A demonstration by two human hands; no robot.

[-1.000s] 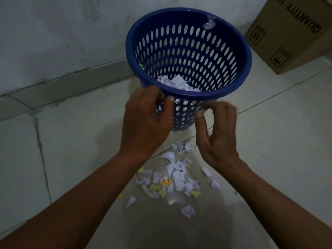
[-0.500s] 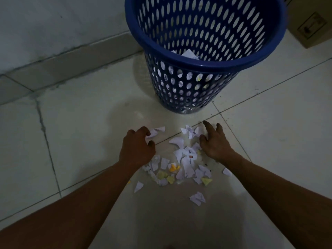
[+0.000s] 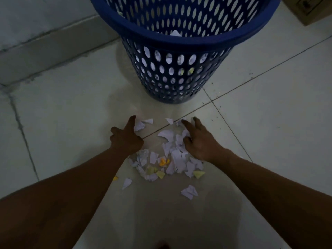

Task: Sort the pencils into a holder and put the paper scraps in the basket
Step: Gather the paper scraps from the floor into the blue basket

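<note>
The paper scraps (image 3: pixel 172 157) lie in a loose heap on the tiled floor (image 3: pixel 269 123), mostly white, with a few yellow pieces among them. Two stray bits sit apart from the heap, one at seven o'clock and one at five o'clock.

The left hand (image 3: pixel 125 139) rests at the heap's ten o'clock edge. Its forefinger is stretched straight, its tip beside a white scrap, while the other fingers are bent under; the grip pinches nothing that can be seen. The right hand (image 3: pixel 200 141) lies on the heap's two o'clock edge, its grip spread, the fingers flat over the paper and reaching toward twelve o'clock.

The blue basket (image 3: pixel 179 81) stands upright at twelve o'clock from the heap, near it but not touching. White and yellow paper shows through its oval holes, and one white piece shows over the rim.

A cardboard box (image 3: pixel 309 11) sits at the basket's two o'clock. A grey wall (image 3: pixel 36 20) with a skirting strip runs along at ten o'clock.
</note>
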